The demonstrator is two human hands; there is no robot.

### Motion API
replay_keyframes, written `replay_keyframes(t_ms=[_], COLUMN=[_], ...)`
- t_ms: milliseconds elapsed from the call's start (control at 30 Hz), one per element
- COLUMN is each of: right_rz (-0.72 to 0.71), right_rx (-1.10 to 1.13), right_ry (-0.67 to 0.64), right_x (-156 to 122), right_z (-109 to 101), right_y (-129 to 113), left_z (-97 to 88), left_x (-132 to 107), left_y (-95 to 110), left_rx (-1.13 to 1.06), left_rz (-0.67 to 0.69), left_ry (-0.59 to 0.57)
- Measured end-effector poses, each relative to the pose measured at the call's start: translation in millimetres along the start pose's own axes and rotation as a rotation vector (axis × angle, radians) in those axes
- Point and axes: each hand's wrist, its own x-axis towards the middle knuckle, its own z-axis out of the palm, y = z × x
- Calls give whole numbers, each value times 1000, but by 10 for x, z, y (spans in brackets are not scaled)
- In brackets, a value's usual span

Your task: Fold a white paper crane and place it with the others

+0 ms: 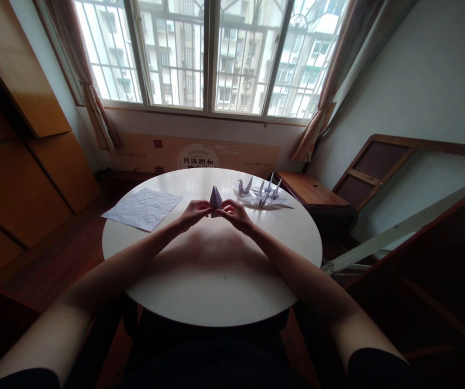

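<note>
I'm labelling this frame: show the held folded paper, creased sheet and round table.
Held folded paper [215,198], head view: its upper part.
Creased sheet [143,209], head view: its middle.
Round table [220,289], head view: near part of its top.

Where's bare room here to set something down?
White table: bare between the forearms down to the near rim; smaller patches between each forearm and side rim. Crowded: paper cranes far right, creased sheet left, with left hand, folded paper, right hand between.
</note>
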Motion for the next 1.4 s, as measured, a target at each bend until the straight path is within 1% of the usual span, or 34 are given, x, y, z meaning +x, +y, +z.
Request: replay_keyframes(t_ms=[167,267,367,500,600,667,800,933,1033,1167,1333,1400], right_rz=[50,83,105,171,223,226,178,128,125,146,169,179], right_rx=[112,199,255,305,263,208,134,124,117,86,61,52], right_ry=[45,49,62,17,-42,-58,-70,-76,-96,-207,-302,-348], right_x=[4,10,16,19,7,-2,-3,7,-8,-59,-110,-117], right_z=[-6,-16,-21,-21,-22,-24,-25,-23,-24,-16,3,-2], right_y=[-21,-12,6,34,51,58,61,42,3,-62,-117,-133], left_z=[7,13,5,-28,-45,-44,-35,-39,-37,-28,-31,-24], left_x=[1,4,4,3,6,10,21,26,13,-9,-5,-6], left_y=[23,10,-3,1,5,-1,-28,-49,-36,11,25,17], left_rx=[8,-27,-76,-89,-61,-47,-44,-53,-65,-68,-40,-54], left_rz=[-16,-27,-33,-27,-7,4,5,2,-18,-34,5,20], left_ry=[21,12,27,47,30,4,-12,-19,-22,-24,20,19])
